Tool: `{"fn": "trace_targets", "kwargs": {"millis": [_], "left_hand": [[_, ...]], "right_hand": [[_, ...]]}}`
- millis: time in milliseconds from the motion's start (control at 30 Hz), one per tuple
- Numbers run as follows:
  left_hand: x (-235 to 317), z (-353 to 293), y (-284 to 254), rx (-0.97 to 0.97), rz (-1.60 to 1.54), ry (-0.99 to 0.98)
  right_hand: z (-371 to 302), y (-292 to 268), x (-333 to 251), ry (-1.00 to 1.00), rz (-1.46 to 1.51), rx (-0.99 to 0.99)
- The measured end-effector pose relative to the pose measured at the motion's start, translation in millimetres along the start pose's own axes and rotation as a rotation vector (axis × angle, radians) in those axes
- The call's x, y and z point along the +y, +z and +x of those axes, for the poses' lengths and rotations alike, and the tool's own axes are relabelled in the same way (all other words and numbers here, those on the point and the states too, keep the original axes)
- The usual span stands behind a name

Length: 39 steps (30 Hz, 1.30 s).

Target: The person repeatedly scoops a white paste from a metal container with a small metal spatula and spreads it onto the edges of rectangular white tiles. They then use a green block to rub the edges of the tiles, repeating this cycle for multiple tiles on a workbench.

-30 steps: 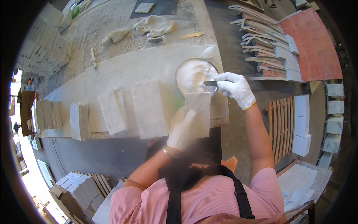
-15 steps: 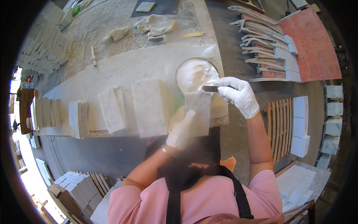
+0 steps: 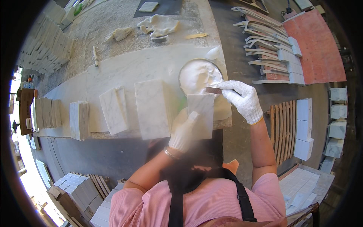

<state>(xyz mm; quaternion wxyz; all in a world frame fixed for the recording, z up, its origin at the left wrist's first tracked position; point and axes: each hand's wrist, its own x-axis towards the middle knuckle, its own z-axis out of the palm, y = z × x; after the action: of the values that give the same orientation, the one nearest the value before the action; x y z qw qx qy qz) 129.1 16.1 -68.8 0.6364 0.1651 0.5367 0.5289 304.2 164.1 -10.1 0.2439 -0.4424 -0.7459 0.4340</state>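
Observation:
My gloved left hand [image 3: 183,130] is closed on a white marble tile [image 3: 202,115] with faint grey veins, its thumb lying over the near face. In my gloved right hand [image 3: 242,99] a narrow dark putty knife [image 3: 214,90] is pinched, its blade pointing left across the tile's far edge. Whether the blade touches the tile, I cannot tell. Just beyond the tile, a round bowl [image 3: 180,77] holds thick white paste [image 3: 198,75]. Left of my left hand a stack of marble tiles [image 3: 151,109] stands on the bench.
More tile stacks [image 3: 79,120] line the bench's near edge [image 3: 109,135] to the left. Crumpled gloves [image 3: 159,25] and a yellowish strip [image 3: 196,36] lie farther back. On the right are a wooden pallet [image 3: 283,130], white blocks [image 3: 303,128] and a red board [image 3: 315,45].
My right hand has turned slightly, tilting the putty knife so its blade looks browner and its handle end shows more. The left hand and tile have barely moved.

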Motion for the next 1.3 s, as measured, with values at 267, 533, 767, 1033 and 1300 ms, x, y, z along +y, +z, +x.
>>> {"fn": "trace_targets", "kwargs": {"millis": [267,533,767,1033,1300], "left_hand": [[0.5,-0.9,1.3,0.013,-0.039,0.0],[3.8,-3.3,4.2,0.012,-0.139,-0.041],[5.0,-3.2,3.3,0.01,-0.097,-0.008],[-6.4,-0.1,0.1,0.014,-0.158,0.054],[-23.5,11.7,-11.1,0.051,-0.059,0.111]], "right_hand": [[2.6,-3.1,1.2,0.086,0.15,-0.025],[6.4,-1.4,5.6,0.179,0.264,-0.111],[2.5,-10.7,11.9,0.165,0.185,-0.094],[13.0,-13.9,14.4,0.178,0.134,-0.001],[26.0,-3.1,26.3,0.111,-0.016,0.055]]}}
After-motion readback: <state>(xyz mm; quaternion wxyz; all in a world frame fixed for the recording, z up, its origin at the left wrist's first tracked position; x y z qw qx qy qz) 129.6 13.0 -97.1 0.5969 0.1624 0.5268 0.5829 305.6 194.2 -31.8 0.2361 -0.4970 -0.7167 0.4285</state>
